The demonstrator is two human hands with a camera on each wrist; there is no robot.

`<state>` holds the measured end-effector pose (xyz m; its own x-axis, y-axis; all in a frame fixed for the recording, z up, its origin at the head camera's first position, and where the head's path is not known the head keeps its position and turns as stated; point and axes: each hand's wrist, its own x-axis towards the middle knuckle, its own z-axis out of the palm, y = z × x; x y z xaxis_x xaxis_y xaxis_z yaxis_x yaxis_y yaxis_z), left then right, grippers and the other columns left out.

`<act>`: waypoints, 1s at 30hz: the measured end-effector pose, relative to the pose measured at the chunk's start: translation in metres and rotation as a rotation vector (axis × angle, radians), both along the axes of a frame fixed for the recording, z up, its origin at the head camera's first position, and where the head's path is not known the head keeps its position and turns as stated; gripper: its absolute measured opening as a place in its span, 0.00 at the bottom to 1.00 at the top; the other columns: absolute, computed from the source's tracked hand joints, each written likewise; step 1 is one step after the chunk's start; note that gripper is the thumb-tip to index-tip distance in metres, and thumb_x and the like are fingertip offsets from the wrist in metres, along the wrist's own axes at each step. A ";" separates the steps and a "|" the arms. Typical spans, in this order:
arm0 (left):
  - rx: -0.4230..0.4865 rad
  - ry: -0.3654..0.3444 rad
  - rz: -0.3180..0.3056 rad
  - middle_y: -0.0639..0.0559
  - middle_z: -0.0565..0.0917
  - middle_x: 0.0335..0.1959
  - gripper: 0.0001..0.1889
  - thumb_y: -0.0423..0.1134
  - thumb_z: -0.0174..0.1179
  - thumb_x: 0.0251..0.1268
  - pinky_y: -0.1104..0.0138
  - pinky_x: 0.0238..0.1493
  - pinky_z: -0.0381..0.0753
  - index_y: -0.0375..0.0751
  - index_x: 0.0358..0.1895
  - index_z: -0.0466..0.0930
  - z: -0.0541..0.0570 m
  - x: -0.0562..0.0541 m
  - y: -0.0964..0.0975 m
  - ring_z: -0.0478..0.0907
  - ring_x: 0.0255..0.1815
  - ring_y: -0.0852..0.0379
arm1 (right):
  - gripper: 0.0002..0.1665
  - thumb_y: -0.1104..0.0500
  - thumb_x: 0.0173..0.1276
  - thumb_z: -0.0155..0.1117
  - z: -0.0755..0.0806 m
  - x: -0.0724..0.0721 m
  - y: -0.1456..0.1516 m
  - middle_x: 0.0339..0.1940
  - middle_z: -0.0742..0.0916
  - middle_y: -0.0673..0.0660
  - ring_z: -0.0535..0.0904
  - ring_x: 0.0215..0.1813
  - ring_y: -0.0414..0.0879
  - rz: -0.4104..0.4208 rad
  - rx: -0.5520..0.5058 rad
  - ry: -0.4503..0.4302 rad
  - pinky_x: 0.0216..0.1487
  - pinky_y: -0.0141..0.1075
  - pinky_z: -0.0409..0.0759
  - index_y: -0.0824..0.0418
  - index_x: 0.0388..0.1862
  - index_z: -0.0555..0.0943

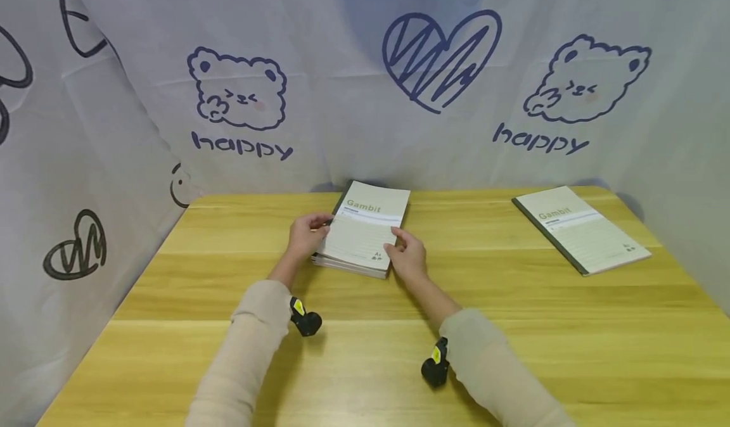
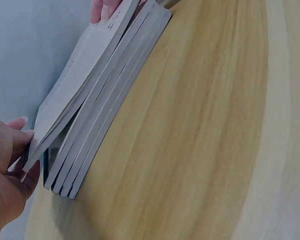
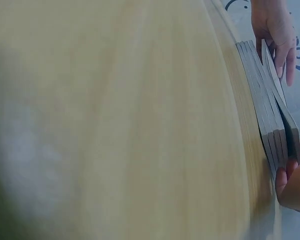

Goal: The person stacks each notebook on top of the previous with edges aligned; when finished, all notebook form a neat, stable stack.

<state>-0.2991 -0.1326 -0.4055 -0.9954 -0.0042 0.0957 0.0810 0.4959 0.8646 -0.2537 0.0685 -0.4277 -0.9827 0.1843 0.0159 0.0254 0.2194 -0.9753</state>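
A stack of notebooks (image 2: 97,115) lies near the table's far edge, each with a pale cover and dark spine. The top notebook (image 1: 365,224) reads "Gambit", and a gap separates it from those beneath. My left hand (image 1: 305,237) pinches its left spine edge between thumb and fingers. On the opposite edge, my right hand (image 1: 409,259) grips the same notebook. In the left wrist view the left hand (image 2: 7,170) has its thumb on the cover and fingers below. The right wrist view catches the right hand (image 3: 294,185) at the stack's near end, partly cut off.
Another "Gambit" notebook (image 1: 582,230) lies flat and angled at the table's right. A white cloth (image 1: 342,129) with printed bears and hearts hangs behind the wooden table (image 1: 365,351). Black wrist cameras (image 1: 436,370) sit at both sleeves.
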 end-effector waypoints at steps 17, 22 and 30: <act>-0.020 0.019 0.009 0.35 0.81 0.50 0.12 0.24 0.51 0.62 0.56 0.56 0.75 0.30 0.47 0.81 -0.012 -0.003 0.000 0.77 0.53 0.44 | 0.30 0.65 0.63 0.59 0.003 0.004 -0.004 0.63 0.75 0.61 0.75 0.59 0.53 0.007 0.160 -0.040 0.63 0.43 0.70 0.65 0.64 0.68; -0.020 0.019 0.020 0.36 0.82 0.48 0.12 0.25 0.51 0.63 0.57 0.54 0.76 0.30 0.46 0.81 -0.013 -0.001 0.001 0.78 0.51 0.46 | 0.28 0.64 0.63 0.60 0.002 0.004 -0.006 0.61 0.77 0.62 0.76 0.58 0.53 0.005 0.230 -0.016 0.62 0.43 0.71 0.66 0.63 0.69; -0.048 -0.001 0.013 0.38 0.82 0.50 0.13 0.26 0.50 0.65 0.59 0.51 0.77 0.32 0.49 0.81 -0.017 -0.001 0.001 0.78 0.50 0.48 | 0.28 0.63 0.63 0.60 0.000 0.003 -0.006 0.64 0.73 0.61 0.68 0.66 0.56 0.004 0.286 0.004 0.65 0.44 0.67 0.67 0.63 0.68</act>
<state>-0.3004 -0.1321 -0.4227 -0.9954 -0.0130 0.0951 0.0732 0.5379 0.8398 -0.2510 0.0626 -0.4282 -0.9833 0.1678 0.0701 0.0206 0.4857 -0.8739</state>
